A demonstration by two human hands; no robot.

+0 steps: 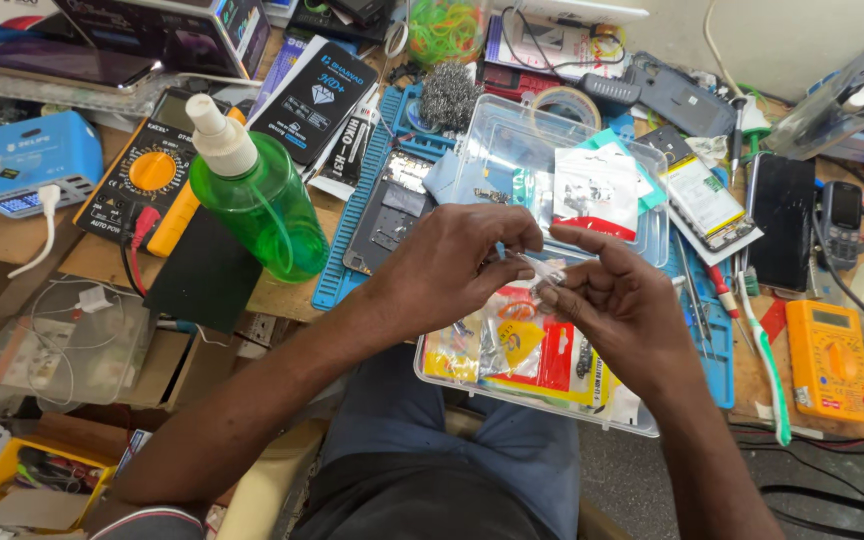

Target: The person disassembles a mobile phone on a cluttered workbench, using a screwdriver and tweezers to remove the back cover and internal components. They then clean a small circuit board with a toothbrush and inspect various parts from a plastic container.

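Observation:
My left hand and my right hand meet above a clear plastic parts box at the bench's front edge. Between the fingertips of both hands I pinch a small clear plastic packet; what is inside it is too small to tell. The box holds several coloured packets of small parts. Its clear lid stands open behind my hands, with more small packets resting against it.
A green spray bottle stands left of my hands, beside a yellow multimeter. A blue work mat carries a disassembled phone. At right lie phones, a toothbrush and an orange multimeter.

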